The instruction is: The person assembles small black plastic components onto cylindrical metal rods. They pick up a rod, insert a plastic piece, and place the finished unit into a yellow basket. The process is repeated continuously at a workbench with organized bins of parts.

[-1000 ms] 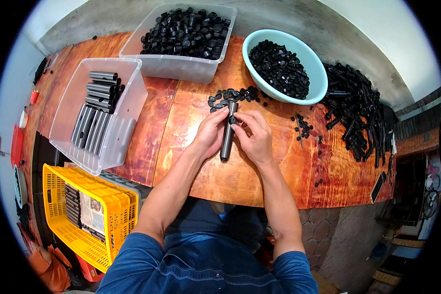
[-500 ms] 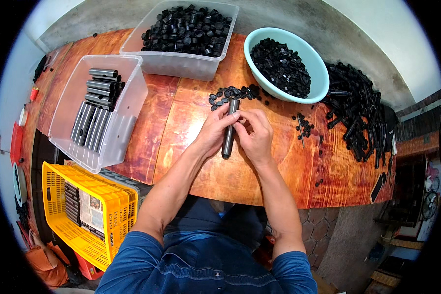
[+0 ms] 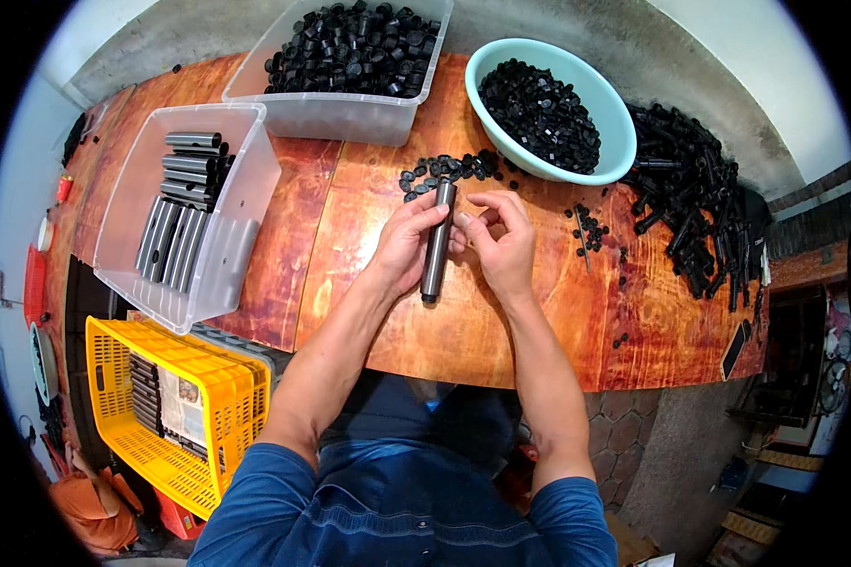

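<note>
A dark metal tube (image 3: 437, 248) with a black end piece at its near end stands slanted over the table's middle. My left hand (image 3: 408, 244) is wrapped round it, thumb across the upper part. Just right of the tube, my right hand (image 3: 503, 238) has its fingers curled in a pinch; whether something small is in it is too fine to make out. Beyond the tube lie several loose black caps (image 3: 454, 167) on the tabletop.
A clear bin of metal tubes (image 3: 265, 203) stands left, above a yellow crate (image 3: 246, 406). At the back are a clear bin of black plugs (image 3: 340, 121) and a light-blue basin (image 3: 624, 142) of small black parts. A pile of black parts (image 3: 700, 208) lies right, near a phone (image 3: 736, 350).
My right hand has drawn slightly away from the tube to the right. The tube in my left hand has shifted a little left and up. The whole view has moved slightly.
</note>
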The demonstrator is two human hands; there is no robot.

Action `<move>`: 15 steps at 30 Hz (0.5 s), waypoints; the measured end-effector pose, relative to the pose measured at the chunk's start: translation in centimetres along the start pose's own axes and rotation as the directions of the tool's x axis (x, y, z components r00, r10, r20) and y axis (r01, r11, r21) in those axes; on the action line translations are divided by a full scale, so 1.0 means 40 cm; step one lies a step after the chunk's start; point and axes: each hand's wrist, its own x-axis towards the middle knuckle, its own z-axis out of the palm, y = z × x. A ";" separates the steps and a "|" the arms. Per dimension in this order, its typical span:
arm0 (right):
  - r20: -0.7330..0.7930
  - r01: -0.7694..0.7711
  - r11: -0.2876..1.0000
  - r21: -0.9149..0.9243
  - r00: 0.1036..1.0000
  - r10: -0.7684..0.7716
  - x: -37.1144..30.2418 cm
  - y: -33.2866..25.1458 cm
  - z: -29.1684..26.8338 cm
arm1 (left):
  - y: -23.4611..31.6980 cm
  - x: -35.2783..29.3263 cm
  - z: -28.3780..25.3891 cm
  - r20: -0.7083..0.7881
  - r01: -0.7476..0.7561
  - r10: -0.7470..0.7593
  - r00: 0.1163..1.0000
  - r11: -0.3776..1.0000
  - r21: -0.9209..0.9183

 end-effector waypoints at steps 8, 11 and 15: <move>0.018 -0.209 0.938 0.278 0.977 0.212 0.010 0.005 -0.013 | -0.021 -0.020 0.040 0.091 -0.042 0.037 0.995 0.997 0.059; 0.098 -0.289 0.846 0.448 0.956 0.275 0.017 0.008 -0.015 | -0.029 -0.022 0.041 0.042 -0.007 0.006 0.999 0.999 0.042; 0.106 -0.293 0.875 0.385 0.956 0.273 0.015 0.030 -0.014 | -0.037 -0.016 0.041 0.039 0.053 -0.053 0.998 0.999 0.014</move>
